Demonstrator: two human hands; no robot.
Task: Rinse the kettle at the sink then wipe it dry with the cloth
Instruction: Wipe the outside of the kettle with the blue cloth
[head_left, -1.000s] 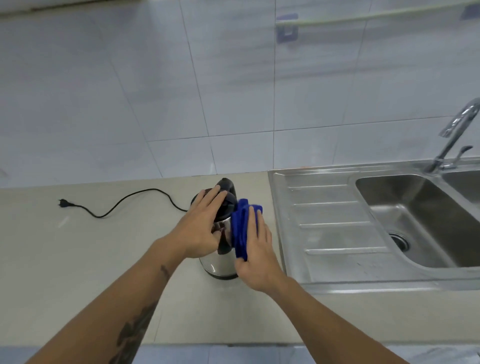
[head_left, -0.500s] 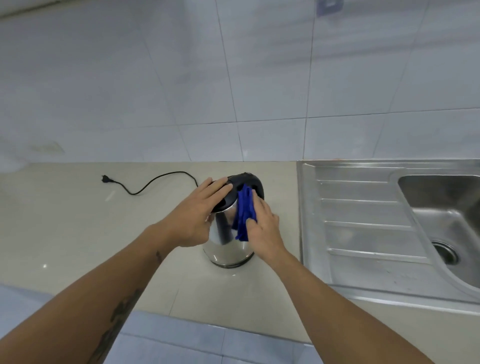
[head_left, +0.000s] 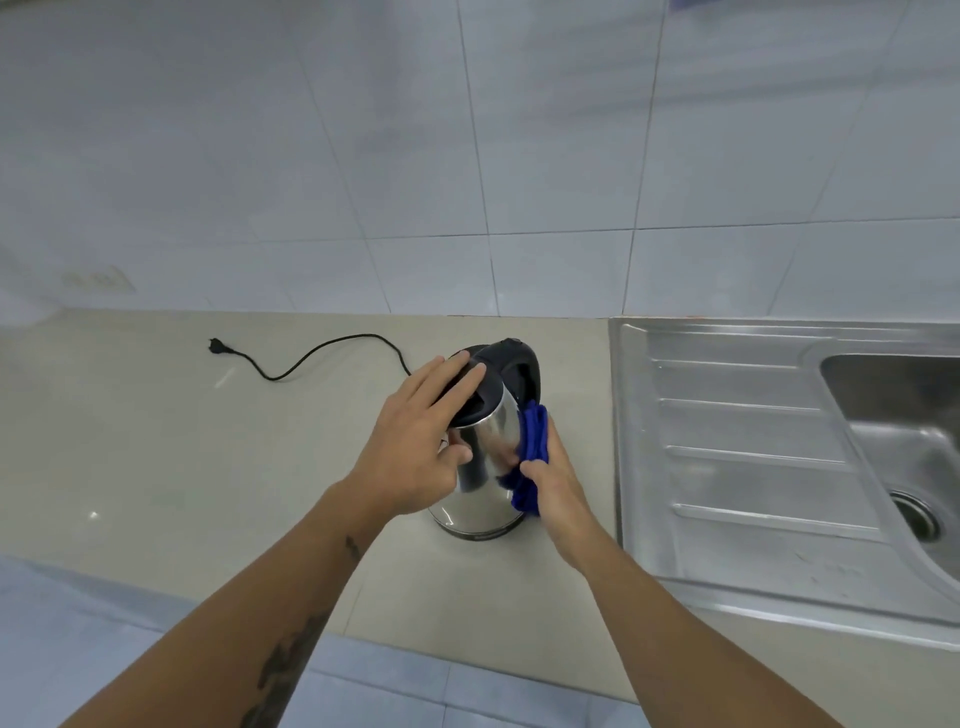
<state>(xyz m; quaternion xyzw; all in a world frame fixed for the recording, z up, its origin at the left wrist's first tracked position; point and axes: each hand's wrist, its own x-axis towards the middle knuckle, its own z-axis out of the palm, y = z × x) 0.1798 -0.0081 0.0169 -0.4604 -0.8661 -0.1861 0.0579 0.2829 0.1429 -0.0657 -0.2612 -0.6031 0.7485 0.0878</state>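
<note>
- No text, label, brand, number or sign can be read anywhere in the view.
- The shiny steel kettle with the black lid and handle (head_left: 485, 457) carries a dark band round its base with faint pale marks on it — too small and blurred to make out.
</note>
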